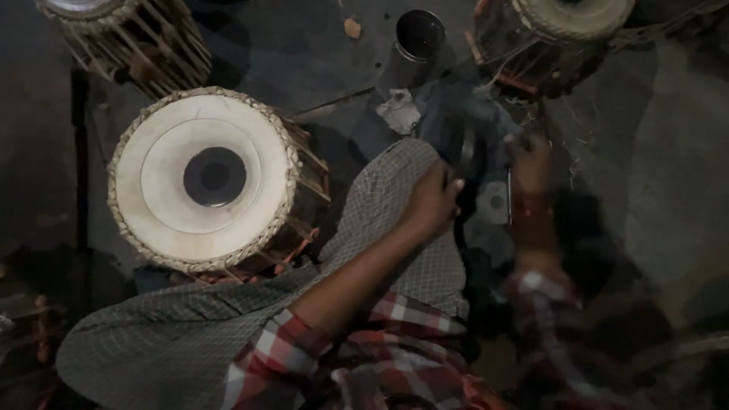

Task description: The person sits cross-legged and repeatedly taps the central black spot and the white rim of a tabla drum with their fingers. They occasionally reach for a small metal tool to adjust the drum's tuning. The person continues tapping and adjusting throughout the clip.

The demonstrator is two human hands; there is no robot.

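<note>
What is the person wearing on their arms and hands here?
Both arms are in a checked shirt of red, white and dark squares. The sleeve on the left arm is pushed up above the elbow, leaving the forearm bare. The left hand is bare, with no glove. The right hand is blurred, also ungloved, and has a reddish band around the wrist; that arm's sleeve reaches closer to the wrist.

**Dark object between the hands**

A dark, rounded object (465, 148), thin and disc-like at its edge, stands nearly upright above the floor just past the checked knee. It is blurred; its kind cannot be told.
</note>
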